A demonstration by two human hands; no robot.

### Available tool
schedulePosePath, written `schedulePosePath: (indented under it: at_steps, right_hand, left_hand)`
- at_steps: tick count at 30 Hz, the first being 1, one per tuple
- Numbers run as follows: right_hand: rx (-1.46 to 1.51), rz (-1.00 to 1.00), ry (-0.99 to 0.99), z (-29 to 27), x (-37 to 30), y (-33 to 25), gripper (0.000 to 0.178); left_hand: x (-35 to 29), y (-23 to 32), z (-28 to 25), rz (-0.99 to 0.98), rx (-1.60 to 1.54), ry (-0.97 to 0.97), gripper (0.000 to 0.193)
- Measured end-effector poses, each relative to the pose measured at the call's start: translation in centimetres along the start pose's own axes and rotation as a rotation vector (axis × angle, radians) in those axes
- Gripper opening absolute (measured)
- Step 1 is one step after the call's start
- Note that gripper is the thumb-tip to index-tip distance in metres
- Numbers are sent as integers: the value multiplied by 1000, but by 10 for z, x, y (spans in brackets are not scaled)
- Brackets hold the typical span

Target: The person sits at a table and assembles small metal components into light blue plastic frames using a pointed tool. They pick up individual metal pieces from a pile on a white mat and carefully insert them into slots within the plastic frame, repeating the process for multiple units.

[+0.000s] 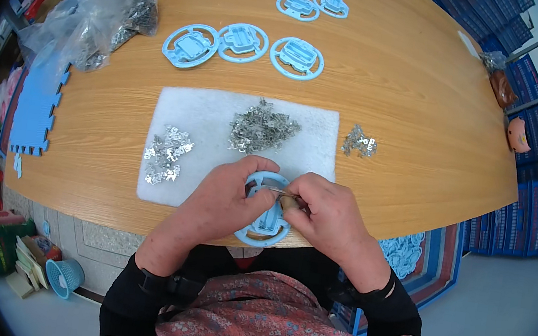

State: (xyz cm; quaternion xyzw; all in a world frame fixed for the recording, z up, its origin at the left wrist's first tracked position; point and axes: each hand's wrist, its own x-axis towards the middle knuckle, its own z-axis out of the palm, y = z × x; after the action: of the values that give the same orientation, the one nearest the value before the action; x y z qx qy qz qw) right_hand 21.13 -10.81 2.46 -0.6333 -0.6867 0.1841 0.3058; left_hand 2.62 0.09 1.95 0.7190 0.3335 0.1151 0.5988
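A light blue plastic toy steering wheel part (261, 239) stands tilted at the near edge of the table, over the front of a white foam pad (215, 111). My left hand (229, 193) grips its left rim, thumb laid across the middle. In my right hand (328, 209), a thin metal tool (274, 189) with a brownish part is pinched, its tip at the wheel's centre by my left thumb. Its exact kind is hidden by my fingers. On the pad are a large heap of small metal clips (260, 128) and a smaller cluster of metal pieces (168, 156).
A small pile of metal pieces (359, 142) lies right of the pad. Several more blue wheel parts (297, 58) sit farther back. Clear bags of metal pieces (108, 24) and a blue foam mat (38, 106) are at left. A crate of blue parts (403, 255) stands below right.
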Motion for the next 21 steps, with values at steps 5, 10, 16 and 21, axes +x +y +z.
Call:
schedulePosePath:
  at_steps: [5, 10, 16, 21]
  right_hand:
    - [196, 225, -107, -9, 2, -8, 19]
    - [137, 82, 60, -5, -12, 3, 23]
    - [111, 73, 75, 1, -18, -4, 27]
    - [180, 49, 183, 8, -15, 0, 29]
  left_hand:
    - [3, -1, 0, -24, -3, -1, 35]
    - [3, -10, 2, 0, -51, 14, 34]
    - [0, 7, 0, -29, 28, -1, 33]
    - [1, -2, -2, -63, -70, -24, 32]
